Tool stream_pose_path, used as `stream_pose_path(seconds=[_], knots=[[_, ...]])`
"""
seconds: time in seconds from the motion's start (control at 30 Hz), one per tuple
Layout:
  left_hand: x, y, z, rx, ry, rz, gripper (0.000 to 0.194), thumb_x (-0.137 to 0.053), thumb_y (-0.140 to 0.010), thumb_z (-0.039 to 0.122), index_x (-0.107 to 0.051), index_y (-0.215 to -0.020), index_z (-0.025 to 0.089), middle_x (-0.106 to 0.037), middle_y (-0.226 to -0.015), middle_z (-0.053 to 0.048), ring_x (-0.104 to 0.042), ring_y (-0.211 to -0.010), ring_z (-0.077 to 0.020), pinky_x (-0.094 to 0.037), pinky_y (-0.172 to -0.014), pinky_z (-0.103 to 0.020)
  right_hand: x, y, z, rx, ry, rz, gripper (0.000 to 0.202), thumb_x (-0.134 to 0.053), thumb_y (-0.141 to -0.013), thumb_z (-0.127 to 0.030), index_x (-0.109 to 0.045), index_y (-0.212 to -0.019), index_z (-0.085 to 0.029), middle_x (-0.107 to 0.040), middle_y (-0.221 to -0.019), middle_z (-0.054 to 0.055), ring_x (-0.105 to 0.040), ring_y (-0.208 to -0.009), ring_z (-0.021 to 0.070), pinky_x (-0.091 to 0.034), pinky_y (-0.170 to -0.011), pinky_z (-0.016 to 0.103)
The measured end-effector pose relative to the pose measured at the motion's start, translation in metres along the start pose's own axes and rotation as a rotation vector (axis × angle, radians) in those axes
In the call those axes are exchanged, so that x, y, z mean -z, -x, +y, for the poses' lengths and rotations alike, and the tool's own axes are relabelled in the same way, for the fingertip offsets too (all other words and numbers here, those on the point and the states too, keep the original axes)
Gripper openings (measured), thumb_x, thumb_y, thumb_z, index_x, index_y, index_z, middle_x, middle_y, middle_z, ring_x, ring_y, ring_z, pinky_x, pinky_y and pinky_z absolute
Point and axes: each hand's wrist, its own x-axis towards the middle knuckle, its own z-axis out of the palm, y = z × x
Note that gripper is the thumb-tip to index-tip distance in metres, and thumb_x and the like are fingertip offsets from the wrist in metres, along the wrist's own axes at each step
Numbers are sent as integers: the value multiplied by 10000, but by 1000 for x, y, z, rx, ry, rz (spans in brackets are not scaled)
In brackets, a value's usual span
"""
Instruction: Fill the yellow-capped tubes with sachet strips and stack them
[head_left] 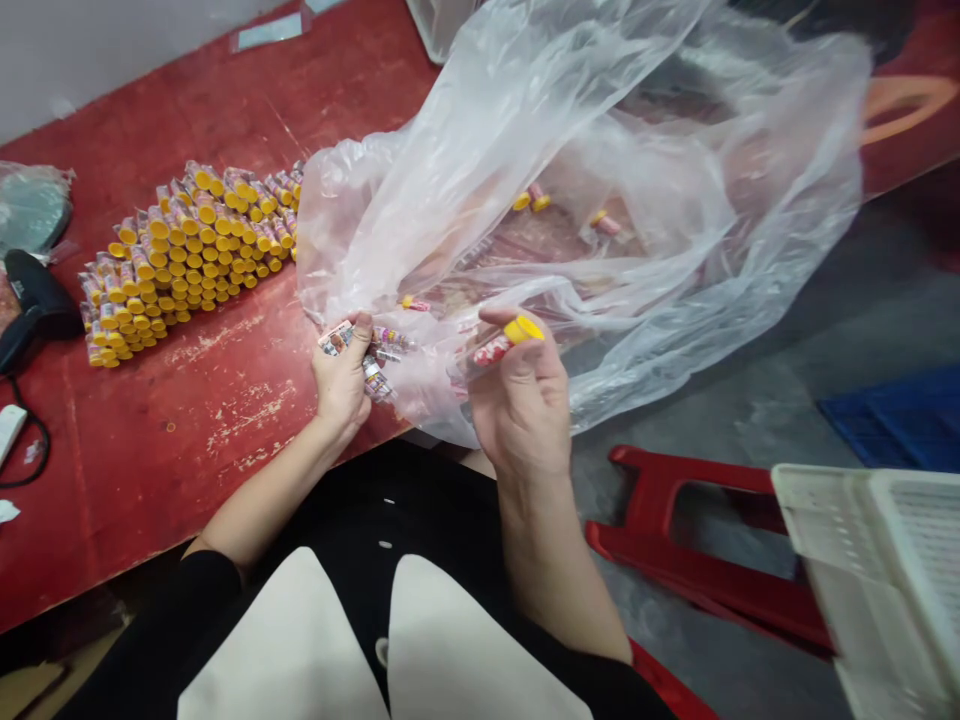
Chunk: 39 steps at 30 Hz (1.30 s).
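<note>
Between the thumb and fingers of my left hand (343, 378) is a small printed label (335, 338), pinched near the table's front edge. More printed pieces (377, 380) lie just beside those fingers, against the plastic; whether I hold them too is unclear. My right hand (525, 410) grips a small clear tube (491, 350) with a yellow cap and red-and-white contents, raised over the bag's near side. A large clear plastic bag (495, 130) spreads open around and beyond both hands. Inside it lie several loose capped tubes, one of them a pink tube (609, 223).
Many yellow-capped tubes (202, 240) are stacked on the red table (225, 420) at left. A black handheld tool (41, 295) with a cable lies farther left. Red stools (705, 540) and a pale plastic crate (847, 560) stand at right, with a blue crate (900, 415) behind.
</note>
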Motion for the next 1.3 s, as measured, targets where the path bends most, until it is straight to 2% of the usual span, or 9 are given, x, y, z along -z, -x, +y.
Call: stream_pose_path(seconds=[0.1,0.27,0.4,0.57,0.67,0.83,1.07,1.17,1.3], knots=[[-2,5,-1,64,3,-44,465,-975,-584,417,-632,-760,157,-600,-643,69,-563,-578,-61,-473,-606,-196,-3,6,-3,4,16,-2,383,-624,-908,-650,-645,-1139,-344,-550,-909,25,-566,-748,158,-528,-712,305],[0,11,-8,120,-33,-126,541,-989,-522,464,-669,-826,151,-607,-642,69,-542,-521,-57,-435,-493,-190,-3,6,10,33,103,52,399,-571,-938,-645,-594,-1220,-362,-552,-922,33,-580,-739,164,-511,-628,290],[2,10,-11,167,-44,-163,563,-994,-512,456,-682,-868,152,-609,-649,66,-552,-514,-57,-417,-445,-176,1,9,17,-24,6,154,430,-678,-875,-638,-616,-1189,-351,-586,-917,17,-551,-639,121,-520,-558,264],[1,11,-9,184,-55,-165,536,-976,-575,438,-702,-944,162,-658,-702,41,-600,-544,-72,-454,-460,-178,3,18,18,-36,-82,219,364,-781,-841,-504,-655,-1137,-333,-665,-966,6,-631,-678,119,-595,-636,277],[1,10,-8,158,-46,-147,495,-967,-607,409,-697,-947,172,-674,-727,41,-628,-568,-77,-460,-477,-174,7,22,15,-30,-42,205,347,-794,-835,-463,-669,-1118,-308,-698,-1022,22,-656,-704,127,-604,-643,285],[1,7,-12,135,-62,-128,492,-974,-583,422,-663,-861,161,-600,-645,69,-565,-508,-61,-418,-431,-171,16,25,11,-7,-51,193,311,-770,-857,-443,-663,-1117,-308,-719,-1062,22,-645,-667,109,-598,-622,271],[-1,14,-7,260,-85,-175,489,-974,-592,416,-669,-870,153,-640,-661,45,-559,-486,-59,-426,-420,-171,16,22,20,-62,28,153,337,-742,-859,-475,-632,-1123,-298,-708,-1016,25,-604,-629,112,-567,-572,265],[2,18,-3,226,-80,-199,509,-982,-591,351,-699,-970,161,-713,-757,15,-622,-554,-77,-466,-466,-172,22,19,21,-115,-11,122,266,-686,-883,-473,-648,-1057,-276,-659,-859,3,-567,-611,114,-496,-515,238],[4,21,-3,179,-93,-245,541,-981,-583,282,-705,-1036,175,-764,-843,-16,-695,-666,-117,-493,-507,-175,22,13,18,-164,133,-60,261,-724,-860,-491,-696,-873,-231,-541,-664,-30,-446,-538,98,-385,-482,229]])
